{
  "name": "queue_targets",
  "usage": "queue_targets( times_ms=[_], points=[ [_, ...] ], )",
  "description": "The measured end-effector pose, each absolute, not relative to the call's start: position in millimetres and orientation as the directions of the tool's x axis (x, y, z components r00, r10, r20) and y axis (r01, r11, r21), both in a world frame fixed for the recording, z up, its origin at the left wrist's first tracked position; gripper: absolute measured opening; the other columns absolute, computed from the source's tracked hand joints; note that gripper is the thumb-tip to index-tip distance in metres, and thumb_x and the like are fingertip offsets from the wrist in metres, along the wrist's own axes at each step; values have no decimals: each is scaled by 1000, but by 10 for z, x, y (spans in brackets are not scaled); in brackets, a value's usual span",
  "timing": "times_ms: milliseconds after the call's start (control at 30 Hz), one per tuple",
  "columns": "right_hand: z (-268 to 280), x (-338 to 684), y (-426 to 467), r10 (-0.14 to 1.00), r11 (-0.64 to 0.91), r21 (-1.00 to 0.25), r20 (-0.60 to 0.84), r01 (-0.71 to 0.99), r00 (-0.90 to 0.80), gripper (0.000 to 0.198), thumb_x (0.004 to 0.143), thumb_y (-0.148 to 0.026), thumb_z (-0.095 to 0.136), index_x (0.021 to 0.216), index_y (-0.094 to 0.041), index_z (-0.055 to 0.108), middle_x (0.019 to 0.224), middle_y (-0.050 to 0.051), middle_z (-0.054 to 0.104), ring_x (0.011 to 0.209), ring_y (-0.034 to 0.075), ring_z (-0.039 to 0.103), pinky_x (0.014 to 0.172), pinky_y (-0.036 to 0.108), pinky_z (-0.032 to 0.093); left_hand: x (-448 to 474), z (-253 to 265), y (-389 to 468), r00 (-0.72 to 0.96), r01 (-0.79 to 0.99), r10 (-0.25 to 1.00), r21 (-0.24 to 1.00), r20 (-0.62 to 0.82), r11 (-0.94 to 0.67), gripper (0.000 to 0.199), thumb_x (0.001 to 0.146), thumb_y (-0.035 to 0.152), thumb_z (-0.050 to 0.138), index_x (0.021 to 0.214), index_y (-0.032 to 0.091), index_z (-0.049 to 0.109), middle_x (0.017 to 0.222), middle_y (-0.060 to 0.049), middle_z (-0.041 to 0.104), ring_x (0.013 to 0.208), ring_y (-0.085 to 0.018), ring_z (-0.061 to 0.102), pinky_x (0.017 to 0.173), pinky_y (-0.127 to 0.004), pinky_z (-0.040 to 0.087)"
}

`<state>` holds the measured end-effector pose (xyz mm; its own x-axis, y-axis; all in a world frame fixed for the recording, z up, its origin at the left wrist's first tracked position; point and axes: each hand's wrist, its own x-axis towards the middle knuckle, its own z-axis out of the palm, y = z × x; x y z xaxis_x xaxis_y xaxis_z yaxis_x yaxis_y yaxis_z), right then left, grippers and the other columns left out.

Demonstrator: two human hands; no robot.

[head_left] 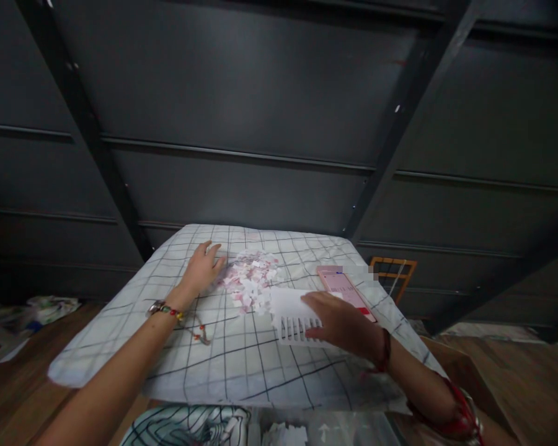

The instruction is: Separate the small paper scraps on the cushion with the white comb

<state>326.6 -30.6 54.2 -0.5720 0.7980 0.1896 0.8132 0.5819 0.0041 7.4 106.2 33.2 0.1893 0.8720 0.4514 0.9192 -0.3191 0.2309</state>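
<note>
A loose heap of small white and pink paper scraps (253, 279) lies on a white cloth with dark grid lines (190, 371). My left hand (204, 269) is at the heap's left side, fingers spread and holding nothing. My right hand (341, 319) grips a white slotted plastic container (291, 303) by its right side. Slots run along its near face, and its left edge meets the heap's right side. Its inside cannot be made out. Beyond my right hand lies a phone (341, 286) with a pink screen, partly hidden by the hand.
At the near edge stand a clear plastic box (353, 430) with white paper pieces (286, 435) in it and a bunched checked cloth (186, 427). A beaded cord (201, 334) is below my left wrist. Dark metal panels (242, 186) rise behind; a wooden frame (402, 279) leans at right.
</note>
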Motion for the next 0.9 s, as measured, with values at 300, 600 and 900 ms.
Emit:
queue_targets(
  times_ms=[300, 600, 900],
  points=[
    [339, 3146, -562, 765, 618, 195, 74, 762, -639, 40, 76, -11, 51, 115, -14, 56, 113, 15, 64, 96, 23, 64, 73, 32, 55, -216, 11, 1162, 29, 949, 889, 266, 457, -168, 47, 91, 36, 28, 123, 6, 47, 121, -19, 53, 118, -28, 47, 103, -43, 38],
    [352, 3166, -580, 620, 644, 358, 274, 677, -735, 40, 85, -7, 37, 122, -16, 52, 108, 16, 66, 94, 25, 64, 70, 36, 55, -275, -87, 1142, 109, 973, 932, 157, 344, -171, 48, 91, 33, 24, 117, 4, 53, 117, -21, 56, 114, -30, 49, 99, -45, 39],
    [750, 3407, -211, 726, 593, 135, 335, 794, -600, 41, 78, 1, 36, 108, -16, 59, 103, 7, 69, 93, 16, 65, 83, 29, 53, -271, -92, 1134, 109, 984, 943, 99, 316, -147, 49, 92, 34, 25, 121, 6, 52, 122, -20, 55, 115, -30, 49, 100, -46, 37]
  ],
)
